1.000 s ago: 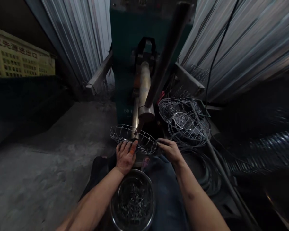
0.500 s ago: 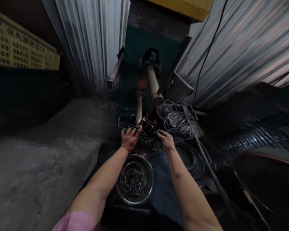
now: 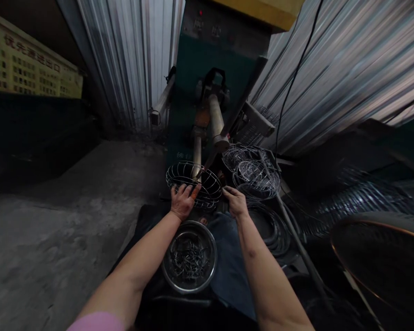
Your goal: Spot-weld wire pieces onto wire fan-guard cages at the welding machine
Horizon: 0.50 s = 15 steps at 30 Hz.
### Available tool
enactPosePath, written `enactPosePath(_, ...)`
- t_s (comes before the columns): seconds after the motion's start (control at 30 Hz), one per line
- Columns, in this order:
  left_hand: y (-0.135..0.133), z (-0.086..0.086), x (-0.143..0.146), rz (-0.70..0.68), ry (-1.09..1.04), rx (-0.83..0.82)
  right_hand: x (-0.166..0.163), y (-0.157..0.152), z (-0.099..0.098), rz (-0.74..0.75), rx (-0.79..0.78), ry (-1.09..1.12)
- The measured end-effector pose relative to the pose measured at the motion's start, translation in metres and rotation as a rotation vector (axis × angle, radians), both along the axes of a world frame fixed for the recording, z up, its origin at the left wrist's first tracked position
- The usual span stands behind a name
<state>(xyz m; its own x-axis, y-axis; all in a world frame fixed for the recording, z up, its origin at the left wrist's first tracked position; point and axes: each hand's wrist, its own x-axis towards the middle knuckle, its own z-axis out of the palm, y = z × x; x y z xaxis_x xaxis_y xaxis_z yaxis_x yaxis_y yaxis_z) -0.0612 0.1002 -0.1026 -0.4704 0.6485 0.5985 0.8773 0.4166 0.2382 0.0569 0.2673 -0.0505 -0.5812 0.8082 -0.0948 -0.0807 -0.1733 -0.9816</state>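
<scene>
A round wire basket (image 3: 212, 184) sits at the lower electrode arm (image 3: 197, 158) of a green machine. My left hand (image 3: 183, 201) grips the near left rim of the basket, its fingers curled over the wires. At the right edge of the basket, my right hand (image 3: 235, 201) is closed in a pinch on the rim; whether a small part is also between the fingertips I cannot make out. Below the hands, a steel bowl (image 3: 189, 288) of small bent metal pieces (image 3: 189, 259) rests on my lap. The upper electrode arm (image 3: 216, 120) reaches out over the basket.
Several wire baskets (image 3: 257, 177) are piled right of the machine (image 3: 182, 69), above a coil of wire (image 3: 274, 230). A yellow plastic crate (image 3: 31, 64) stands at the upper left. A large dark round thing with a shiny rim (image 3: 379, 262) is at the lower right.
The whole view has shifted slightly, so everything sits a little farther left. Both hands keep their places on the wire basket.
</scene>
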Motion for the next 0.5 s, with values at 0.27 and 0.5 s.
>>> enactPosePath(0.27,-0.002,-0.006,-0.004,-0.039,0.049,0.073,0.003,-0.001,-0.005,0.012,-0.016,-0.013)
enactPosePath(0.5,0.002,-0.01,0.005,-0.073,-0.005,0.157,0.023,-0.002,0.007,0.03,0.024,-0.047)
